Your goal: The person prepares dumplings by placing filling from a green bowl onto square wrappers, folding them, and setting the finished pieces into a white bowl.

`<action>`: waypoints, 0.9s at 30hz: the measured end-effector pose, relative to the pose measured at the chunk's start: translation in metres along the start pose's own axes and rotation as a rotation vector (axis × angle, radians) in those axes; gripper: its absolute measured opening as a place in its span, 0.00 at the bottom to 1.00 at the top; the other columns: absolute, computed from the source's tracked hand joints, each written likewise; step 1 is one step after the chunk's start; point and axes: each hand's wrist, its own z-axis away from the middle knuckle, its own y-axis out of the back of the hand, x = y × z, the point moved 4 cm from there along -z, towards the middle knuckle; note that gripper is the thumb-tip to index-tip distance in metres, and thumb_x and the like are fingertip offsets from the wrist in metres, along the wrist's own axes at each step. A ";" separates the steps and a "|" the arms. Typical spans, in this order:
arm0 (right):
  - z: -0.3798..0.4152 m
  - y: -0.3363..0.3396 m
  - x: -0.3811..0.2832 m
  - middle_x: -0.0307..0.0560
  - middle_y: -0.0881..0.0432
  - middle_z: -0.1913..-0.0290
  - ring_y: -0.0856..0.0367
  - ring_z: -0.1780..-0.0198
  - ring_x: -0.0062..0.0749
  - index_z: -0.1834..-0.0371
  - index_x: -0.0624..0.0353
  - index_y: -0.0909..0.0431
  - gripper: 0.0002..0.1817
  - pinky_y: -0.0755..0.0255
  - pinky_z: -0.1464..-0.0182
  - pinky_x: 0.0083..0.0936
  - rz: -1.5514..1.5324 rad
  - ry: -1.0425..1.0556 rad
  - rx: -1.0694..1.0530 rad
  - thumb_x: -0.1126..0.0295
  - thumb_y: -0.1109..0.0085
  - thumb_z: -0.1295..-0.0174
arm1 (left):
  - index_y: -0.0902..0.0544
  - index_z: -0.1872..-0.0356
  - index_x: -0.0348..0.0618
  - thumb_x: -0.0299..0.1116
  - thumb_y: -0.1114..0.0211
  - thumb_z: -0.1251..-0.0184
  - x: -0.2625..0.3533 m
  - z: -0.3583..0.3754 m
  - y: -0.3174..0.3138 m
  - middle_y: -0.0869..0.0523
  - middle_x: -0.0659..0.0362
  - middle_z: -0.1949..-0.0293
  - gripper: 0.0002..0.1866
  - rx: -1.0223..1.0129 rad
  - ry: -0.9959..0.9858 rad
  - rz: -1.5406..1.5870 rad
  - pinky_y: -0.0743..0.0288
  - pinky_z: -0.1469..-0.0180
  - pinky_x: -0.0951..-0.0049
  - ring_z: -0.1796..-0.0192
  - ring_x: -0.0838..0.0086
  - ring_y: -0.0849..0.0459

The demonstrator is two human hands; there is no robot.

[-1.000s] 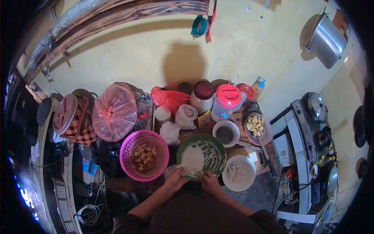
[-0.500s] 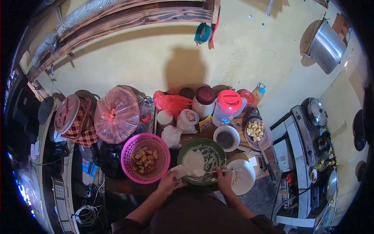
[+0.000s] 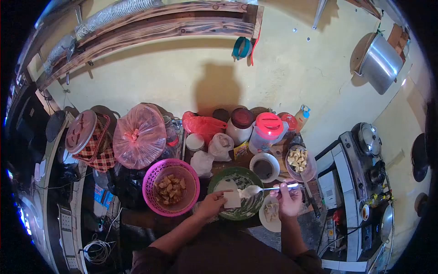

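My left hand [image 3: 211, 205] pinches a thin white square wrapper [image 3: 232, 200] over the near side of a green bowl [image 3: 259, 203]. White paste coats the bowl's inside, and a pale round patch in it is partly hidden by the wrapper. In my right hand [image 3: 290, 201] is a metal spoon [image 3: 269, 188], its handle between thumb and fingers. The spoon's head carries white paste [image 3: 248, 192] and hangs above the bowl, close to the wrapper. Below my right hand, a white plate [image 3: 273, 227] holds pale folded pieces, partly covered by the hand.
A pink basket [image 3: 147, 194] with brown chunks stands left of the bowl. Behind are a bowl of dark liquid [image 3: 263, 169], a pitcher [image 3: 264, 137], jars and bags. A clear bowl [image 3: 311, 166] of pale pieces and a knife [image 3: 314, 201] lie right. A stove [image 3: 353, 150] stands farther right.
The spoon has risen from the green bowl with paste on it as my right hand turned and moved right and up. My left hand has brought the wrapper rightward over the bowl.
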 end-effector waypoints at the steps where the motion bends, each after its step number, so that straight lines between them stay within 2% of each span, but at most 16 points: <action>1: 0.001 -0.001 0.001 0.52 0.21 0.69 0.20 0.73 0.32 0.58 0.61 0.32 0.06 0.22 0.69 0.27 0.000 0.002 -0.002 0.77 0.50 0.37 | 0.31 0.42 0.37 0.21 0.53 0.36 0.005 0.001 -0.009 0.22 0.54 0.51 0.20 -0.079 0.018 0.153 0.23 0.51 0.72 0.53 0.71 0.20; 5: 0.005 -0.004 0.013 0.52 0.21 0.68 0.20 0.71 0.35 0.57 0.61 0.33 0.06 0.21 0.66 0.30 -0.133 -0.067 -0.026 0.76 0.52 0.36 | 0.34 0.41 0.33 0.20 0.53 0.36 0.021 0.013 -0.026 0.25 0.50 0.47 0.21 -0.146 0.039 0.239 0.26 0.45 0.69 0.46 0.67 0.23; 7: 0.008 -0.003 0.019 0.51 0.21 0.68 0.20 0.71 0.35 0.56 0.61 0.33 0.06 0.22 0.66 0.30 -0.182 -0.099 -0.023 0.76 0.53 0.36 | 0.37 0.38 0.35 0.22 0.52 0.35 0.019 0.013 -0.027 0.26 0.50 0.45 0.22 -0.274 0.012 0.362 0.27 0.44 0.69 0.46 0.66 0.23; 15: 0.015 0.005 0.030 0.48 0.22 0.68 0.22 0.69 0.33 0.59 0.58 0.31 0.05 0.24 0.62 0.31 -0.391 -0.244 0.014 0.77 0.54 0.37 | 0.41 0.36 0.37 0.24 0.53 0.33 0.040 0.034 -0.034 0.26 0.51 0.45 0.23 -0.236 0.052 0.356 0.26 0.47 0.70 0.45 0.67 0.24; 17: 0.016 0.005 0.029 0.48 0.22 0.68 0.22 0.69 0.33 0.60 0.57 0.31 0.05 0.24 0.62 0.31 -0.382 -0.255 0.018 0.77 0.54 0.37 | 0.41 0.36 0.37 0.24 0.53 0.33 0.042 0.033 -0.032 0.26 0.51 0.45 0.23 -0.224 0.057 0.343 0.25 0.48 0.71 0.46 0.68 0.23; 19: 0.017 0.006 0.030 0.47 0.22 0.69 0.22 0.69 0.33 0.60 0.57 0.31 0.04 0.24 0.62 0.32 -0.372 -0.267 0.023 0.76 0.54 0.37 | 0.40 0.37 0.36 0.20 0.54 0.34 0.043 0.033 -0.031 0.26 0.49 0.45 0.23 -0.213 0.072 0.358 0.28 0.42 0.65 0.46 0.65 0.23; 23: 0.018 0.011 0.036 0.47 0.22 0.69 0.22 0.69 0.34 0.60 0.57 0.31 0.04 0.25 0.62 0.32 -0.370 -0.291 0.007 0.76 0.52 0.37 | 0.40 0.37 0.37 0.20 0.54 0.34 0.045 0.032 -0.033 0.25 0.49 0.46 0.23 -0.213 0.051 0.383 0.27 0.43 0.65 0.46 0.65 0.23; 25: 0.018 0.014 0.037 0.46 0.22 0.69 0.22 0.68 0.34 0.60 0.56 0.31 0.04 0.25 0.62 0.32 -0.349 -0.304 0.014 0.76 0.52 0.38 | 0.40 0.36 0.37 0.21 0.54 0.34 0.054 0.038 -0.037 0.26 0.49 0.46 0.24 -0.136 0.089 0.257 0.27 0.43 0.65 0.46 0.65 0.23; 27: 0.016 0.017 0.036 0.47 0.21 0.68 0.22 0.66 0.35 0.60 0.56 0.31 0.05 0.25 0.59 0.34 -0.266 -0.290 0.011 0.75 0.51 0.38 | 0.42 0.35 0.38 0.21 0.53 0.34 0.045 0.030 -0.031 0.28 0.49 0.43 0.25 -0.225 0.041 0.327 0.29 0.42 0.64 0.45 0.65 0.23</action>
